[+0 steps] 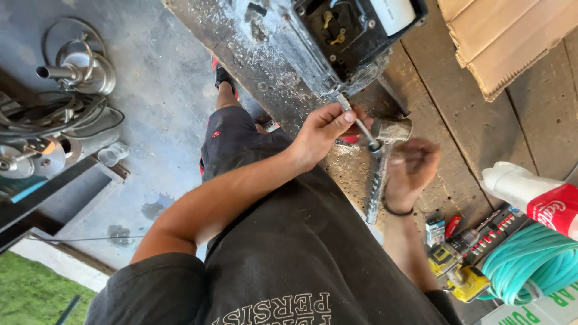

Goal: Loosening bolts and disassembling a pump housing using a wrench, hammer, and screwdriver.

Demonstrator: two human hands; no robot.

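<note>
My left hand (322, 131) pinches a long thin metal bolt (356, 118) that runs from the corner of a dirty motor housing down into the head of a silver tubular socket wrench (378, 174). The housing's black terminal box (355, 30) is open, with brass contacts showing. My right hand (410, 171), blurred and wearing a dark wristband, curls around the wrench's shaft just below its bent head (392, 129). Both hands work over a worn wooden bench (457, 114).
On the bench at right lie a cardboard sheet (506, 42), a plastic bottle with a red label (536, 195), a coiled turquoise hose (533, 262), a bit set case (489, 232) and a yellow tool (460, 278). Metal pump parts (78, 66) and cables (57, 117) lie on the concrete floor at left.
</note>
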